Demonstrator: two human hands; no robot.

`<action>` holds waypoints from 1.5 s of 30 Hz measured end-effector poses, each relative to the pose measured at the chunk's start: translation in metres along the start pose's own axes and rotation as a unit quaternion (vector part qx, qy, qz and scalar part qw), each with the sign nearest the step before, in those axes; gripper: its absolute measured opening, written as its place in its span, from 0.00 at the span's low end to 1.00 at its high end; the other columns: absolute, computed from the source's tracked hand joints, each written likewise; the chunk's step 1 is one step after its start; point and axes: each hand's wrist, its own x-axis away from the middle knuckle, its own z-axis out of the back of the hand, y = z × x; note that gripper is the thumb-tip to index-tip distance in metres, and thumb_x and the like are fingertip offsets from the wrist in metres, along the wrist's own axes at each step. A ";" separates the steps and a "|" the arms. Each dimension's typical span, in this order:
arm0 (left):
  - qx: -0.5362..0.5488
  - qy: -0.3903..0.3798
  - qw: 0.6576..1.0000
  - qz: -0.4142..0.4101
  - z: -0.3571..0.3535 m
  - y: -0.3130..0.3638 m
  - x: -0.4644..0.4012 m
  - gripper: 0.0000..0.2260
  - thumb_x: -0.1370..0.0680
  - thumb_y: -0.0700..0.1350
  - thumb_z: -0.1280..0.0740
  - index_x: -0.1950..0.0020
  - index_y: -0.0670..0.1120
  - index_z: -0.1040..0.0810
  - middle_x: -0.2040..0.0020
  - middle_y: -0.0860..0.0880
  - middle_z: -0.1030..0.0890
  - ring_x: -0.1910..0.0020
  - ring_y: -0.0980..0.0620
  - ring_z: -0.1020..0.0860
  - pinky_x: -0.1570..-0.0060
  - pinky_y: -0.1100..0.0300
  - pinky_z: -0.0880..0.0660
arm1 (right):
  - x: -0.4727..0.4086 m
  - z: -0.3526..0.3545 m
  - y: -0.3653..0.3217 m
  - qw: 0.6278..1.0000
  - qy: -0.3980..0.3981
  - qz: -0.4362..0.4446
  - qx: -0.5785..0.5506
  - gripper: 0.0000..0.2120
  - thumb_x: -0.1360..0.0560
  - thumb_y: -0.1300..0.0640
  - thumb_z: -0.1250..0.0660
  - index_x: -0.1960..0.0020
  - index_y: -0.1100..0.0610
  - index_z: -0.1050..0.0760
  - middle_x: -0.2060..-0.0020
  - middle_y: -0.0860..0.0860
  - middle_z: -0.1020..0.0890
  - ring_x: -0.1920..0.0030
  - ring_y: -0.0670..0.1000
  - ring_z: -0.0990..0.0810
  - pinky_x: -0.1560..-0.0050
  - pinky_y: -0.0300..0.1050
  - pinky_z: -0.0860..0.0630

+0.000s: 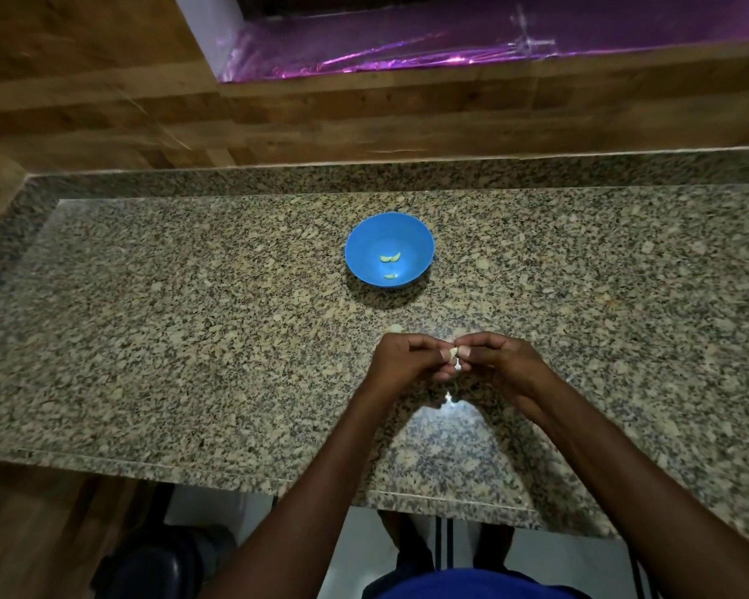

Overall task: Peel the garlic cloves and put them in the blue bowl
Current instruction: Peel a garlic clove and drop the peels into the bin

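Observation:
A blue bowl (389, 249) stands on the granite counter (191, 317) with three pale peeled cloves (390, 258) lying in its bottom. Nearer to me, my left hand (403, 361) and my right hand (500, 361) meet above the counter. Between their fingertips both pinch one small garlic clove (453, 353), with a shred of white skin hanging under it. Most of the clove is hidden by my fingers. A pale clove or scrap (394, 328) lies on the counter just beyond my left hand.
A small white bit of skin (449, 398) lies on the counter below my hands. A wooden wall rises behind the counter, with a purple-lit ledge (450, 49) above it. The counter's front edge runs close to my body.

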 end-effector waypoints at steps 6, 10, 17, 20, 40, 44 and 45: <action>-0.231 0.040 0.963 -0.134 0.000 -0.006 -0.006 0.04 0.28 0.41 0.22 0.56 0.43 0.13 0.64 0.48 0.14 0.65 0.53 0.17 0.62 0.60 0.21 | 0.001 -0.001 0.000 0.999 0.030 0.013 0.041 0.05 0.29 0.71 0.28 0.53 0.65 0.18 0.63 0.59 0.16 0.66 0.51 0.20 0.62 0.39 0.20; -0.151 0.048 0.983 -0.095 -0.005 -0.009 -0.005 0.03 0.27 0.38 0.24 0.54 0.39 0.14 0.64 0.42 0.15 0.67 0.51 0.17 0.63 0.59 0.20 | 0.001 0.002 0.002 1.000 0.024 -0.007 0.005 0.06 0.28 0.70 0.28 0.53 0.64 0.18 0.64 0.56 0.16 0.65 0.51 0.20 0.62 0.39 0.20; 0.020 0.063 0.998 0.012 -0.014 -0.020 -0.003 0.08 0.25 0.36 0.26 0.48 0.33 0.16 0.54 0.34 0.15 0.60 0.46 0.16 0.57 0.59 0.18 | 0.002 0.004 0.000 0.995 0.004 -0.076 -0.067 0.07 0.25 0.71 0.33 0.50 0.64 0.20 0.62 0.55 0.16 0.65 0.48 0.17 0.61 0.35 0.19; 0.077 0.055 0.995 0.043 -0.016 -0.024 0.000 0.05 0.24 0.34 0.29 0.49 0.35 0.17 0.56 0.37 0.15 0.63 0.50 0.16 0.59 0.63 0.19 | 0.005 0.001 -0.005 0.992 0.005 -0.093 -0.084 0.06 0.24 0.72 0.34 0.49 0.65 0.21 0.63 0.55 0.17 0.67 0.47 0.17 0.63 0.35 0.19; -0.083 0.048 0.989 -0.111 -0.005 -0.014 0.002 0.11 0.29 0.36 0.22 0.47 0.42 0.15 0.61 0.42 0.16 0.61 0.49 0.18 0.54 0.50 0.19 | 0.010 -0.002 -0.002 0.999 -0.006 -0.026 0.029 0.07 0.23 0.65 0.32 0.50 0.70 0.19 0.61 0.60 0.15 0.65 0.51 0.20 0.63 0.40 0.21; -0.073 0.040 0.990 -0.111 -0.003 -0.012 0.004 0.08 0.27 0.35 0.24 0.48 0.38 0.15 0.59 0.38 0.15 0.60 0.46 0.17 0.54 0.50 0.17 | 0.012 0.001 -0.001 0.997 -0.018 0.002 0.081 0.08 0.26 0.65 0.28 0.50 0.71 0.19 0.63 0.60 0.17 0.66 0.52 0.20 0.61 0.43 0.20; -0.068 0.037 0.991 -0.108 -0.003 -0.012 0.005 0.08 0.26 0.34 0.25 0.48 0.37 0.15 0.59 0.38 0.15 0.61 0.46 0.16 0.55 0.51 0.17 | 0.012 0.001 0.000 0.996 -0.008 0.008 0.086 0.08 0.26 0.66 0.28 0.50 0.71 0.19 0.65 0.60 0.18 0.67 0.52 0.21 0.62 0.43 0.21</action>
